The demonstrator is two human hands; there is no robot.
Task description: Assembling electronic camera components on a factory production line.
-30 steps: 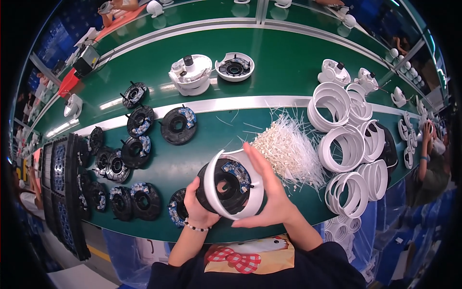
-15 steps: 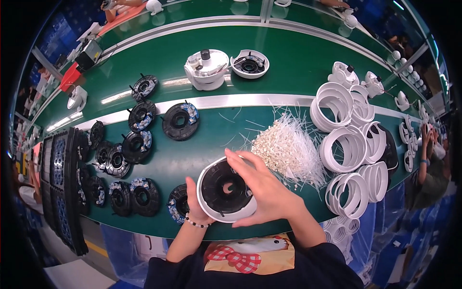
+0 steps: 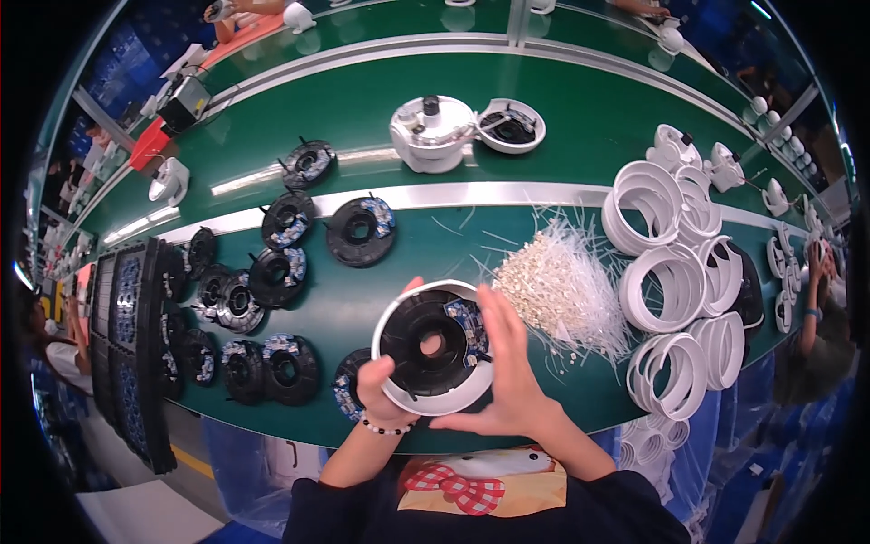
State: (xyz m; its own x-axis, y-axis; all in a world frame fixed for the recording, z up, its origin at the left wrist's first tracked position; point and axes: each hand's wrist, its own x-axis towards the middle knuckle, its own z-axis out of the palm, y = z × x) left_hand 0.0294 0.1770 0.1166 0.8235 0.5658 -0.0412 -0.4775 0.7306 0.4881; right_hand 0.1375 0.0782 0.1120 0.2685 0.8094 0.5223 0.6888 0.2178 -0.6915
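In head view, L hand [image 3: 384, 395] and R hand [image 3: 515, 381] both grasped the white shell [image 3: 460, 396] from opposite sides, above the green table [image 3: 589, 399], w/ black disc [image 3: 406, 337] sitting inside. Step in hand was prob. fitting disc to shell; next move seemed to need even pressing.

One head-worn fisheye looks down and forward from close above the green bench [image 3: 439, 263].
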